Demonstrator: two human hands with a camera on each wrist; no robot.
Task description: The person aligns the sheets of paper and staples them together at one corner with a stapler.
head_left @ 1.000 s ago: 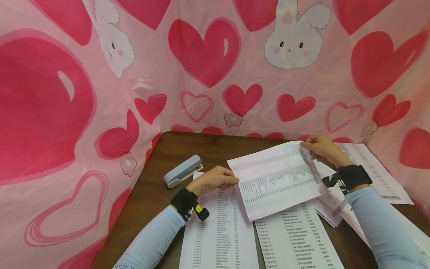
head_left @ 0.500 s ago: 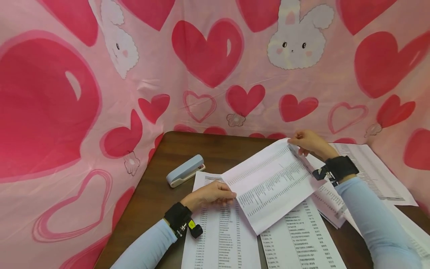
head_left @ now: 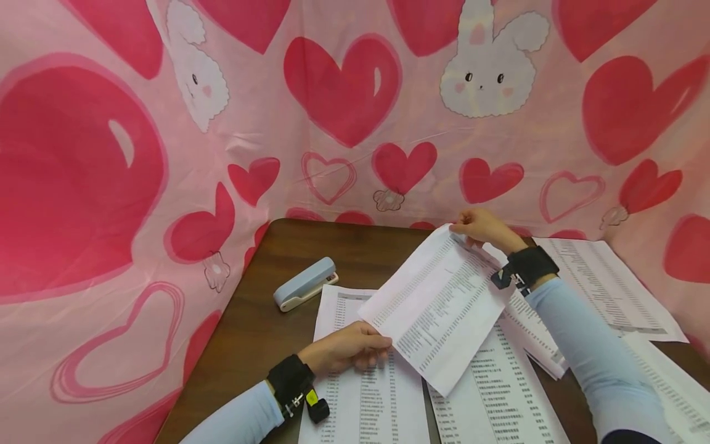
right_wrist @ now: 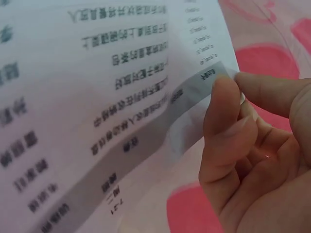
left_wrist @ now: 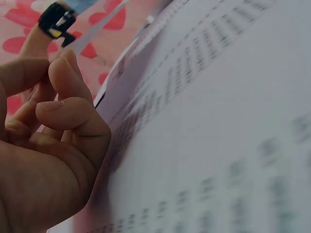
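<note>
A printed sheet of paper [head_left: 438,302] is held above the table, tilted, between both hands. My left hand [head_left: 349,346] pinches its lower left edge between thumb and index finger, the other fingers loosely curled. At the upper corner, my right hand [head_left: 485,229] pinches it. The right wrist view shows thumb and index finger on a corner with a grey printed band [right_wrist: 146,131]. Under the held sheet lie two more printed pages, a left one [head_left: 377,407] and a right one [head_left: 499,394], each partly covered.
A blue and white stapler [head_left: 306,283] lies on the brown wooden table [head_left: 244,345], left of the papers. More printed sheets [head_left: 604,283] overlap at the right, partly behind the right arm. A pink heart-patterned cloth [head_left: 344,86] hangs behind and beside the table.
The held sheet has turned to a steeper slant. My right hand has moved left with its corner, and my left hand has come down, nearer to me.
</note>
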